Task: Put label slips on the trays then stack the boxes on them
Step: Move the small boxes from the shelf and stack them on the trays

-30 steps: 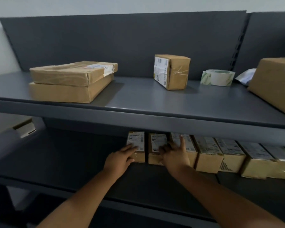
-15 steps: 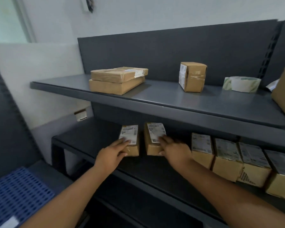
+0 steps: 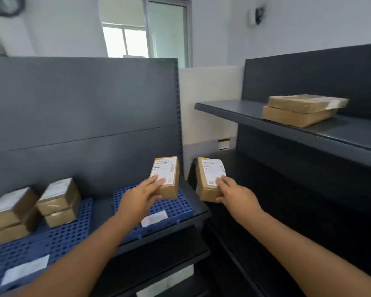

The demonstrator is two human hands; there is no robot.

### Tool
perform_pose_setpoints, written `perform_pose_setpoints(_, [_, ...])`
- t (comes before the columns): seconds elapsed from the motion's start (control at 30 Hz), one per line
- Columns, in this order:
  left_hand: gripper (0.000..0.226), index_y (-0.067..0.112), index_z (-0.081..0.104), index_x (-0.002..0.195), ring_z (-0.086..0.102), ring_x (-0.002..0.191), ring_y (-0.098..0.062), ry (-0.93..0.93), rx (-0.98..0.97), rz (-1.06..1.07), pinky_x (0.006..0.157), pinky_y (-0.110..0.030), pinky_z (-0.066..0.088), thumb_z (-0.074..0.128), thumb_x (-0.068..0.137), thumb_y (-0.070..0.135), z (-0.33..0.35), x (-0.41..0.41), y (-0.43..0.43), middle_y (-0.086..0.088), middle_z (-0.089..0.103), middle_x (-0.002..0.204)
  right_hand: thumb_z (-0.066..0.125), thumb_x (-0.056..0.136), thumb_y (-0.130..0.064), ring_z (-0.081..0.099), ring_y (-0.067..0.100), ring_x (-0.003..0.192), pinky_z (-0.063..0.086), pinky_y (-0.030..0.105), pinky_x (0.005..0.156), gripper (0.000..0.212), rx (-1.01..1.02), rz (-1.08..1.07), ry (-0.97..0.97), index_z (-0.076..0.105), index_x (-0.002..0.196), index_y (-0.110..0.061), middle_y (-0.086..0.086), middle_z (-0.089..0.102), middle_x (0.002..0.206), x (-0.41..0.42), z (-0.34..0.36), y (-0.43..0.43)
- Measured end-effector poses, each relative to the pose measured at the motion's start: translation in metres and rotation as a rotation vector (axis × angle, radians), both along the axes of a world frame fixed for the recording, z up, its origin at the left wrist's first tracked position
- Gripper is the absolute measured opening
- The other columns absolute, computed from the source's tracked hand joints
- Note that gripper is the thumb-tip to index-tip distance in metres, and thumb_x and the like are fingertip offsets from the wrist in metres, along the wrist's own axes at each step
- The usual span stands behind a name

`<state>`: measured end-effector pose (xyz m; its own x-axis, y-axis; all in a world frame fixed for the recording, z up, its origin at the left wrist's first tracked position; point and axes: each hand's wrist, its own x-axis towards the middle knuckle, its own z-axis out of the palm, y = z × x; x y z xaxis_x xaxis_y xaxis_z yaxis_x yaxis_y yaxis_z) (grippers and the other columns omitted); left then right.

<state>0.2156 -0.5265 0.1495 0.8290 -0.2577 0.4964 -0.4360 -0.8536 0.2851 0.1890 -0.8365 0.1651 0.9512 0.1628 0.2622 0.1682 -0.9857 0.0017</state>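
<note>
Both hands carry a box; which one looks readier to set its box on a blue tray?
Left, probably. The left hand holds the left box over the blue tray bearing a label slip. The right hand holds the right box beyond that tray's right edge.

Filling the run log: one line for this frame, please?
phase: boxes in hand | left hand: grips left box at right blue tray | right hand: grips right box, off tray | label slip: on that tray

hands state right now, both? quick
Left hand: grips a small labelled box, held over the blue tray.
Right hand: grips a second labelled box.
</note>
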Motion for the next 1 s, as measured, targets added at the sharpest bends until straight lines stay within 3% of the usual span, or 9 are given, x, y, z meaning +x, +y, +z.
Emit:
perform_pose_setpoints(0.07, [0.057,0.034,0.055,0.136,0.067,0.102,-0.018,-0.006,-0.006,0.091,0.076,-0.038,0.057,0.076,0.084,0.026,0.004,-0.013,0.050,0.006,0.051,0.145,0.047,0.099,-0.042,0.060,0.028,0.110,0.050,0.037,0.080,0.061,-0.017,0.083,-0.009,0.022,0.151,-0.021,0.003,0.025,0.159,0.014,0.004,0.048])
perform_pose_setpoints(0.2, [0.059,0.033,0.052,0.139,0.061,0.115,-0.021,-0.014,-0.039,0.239,0.091,-0.039,0.053,0.073,0.086,0.023,0.011,-0.038,0.148,0.005,0.047,0.148,0.046,0.100,-0.040,0.061,0.029,0.109,0.052,0.039,0.079,0.061,-0.038,0.239,-0.013,0.020,0.152,-0.020,0.004,0.022,0.160,0.035,0.011,0.146])
perform_pose_setpoints(0.6, [0.058,0.032,0.052,0.139,0.059,0.121,-0.022,-0.018,0.002,0.554,0.089,-0.042,0.053,0.073,0.085,0.027,0.033,-0.073,0.393,0.002,0.050,0.146,0.047,0.101,-0.039,0.056,0.030,0.116,0.049,0.037,0.080,0.063,-0.041,0.451,0.043,0.017,0.153,-0.021,0.001,0.018,0.161,0.081,0.023,0.407])
perform_pose_setpoints(1.0, [0.056,0.039,0.046,0.141,0.055,0.125,-0.020,0.093,-0.030,0.568,0.102,-0.041,0.045,0.068,0.089,0.031,0.000,-0.027,0.484,0.009,0.042,0.151,0.051,0.100,-0.032,0.058,0.032,0.113,0.052,0.040,0.081,0.062,-0.114,0.448,0.134,0.019,0.151,-0.015,0.008,0.025,0.157,0.124,0.003,0.532])
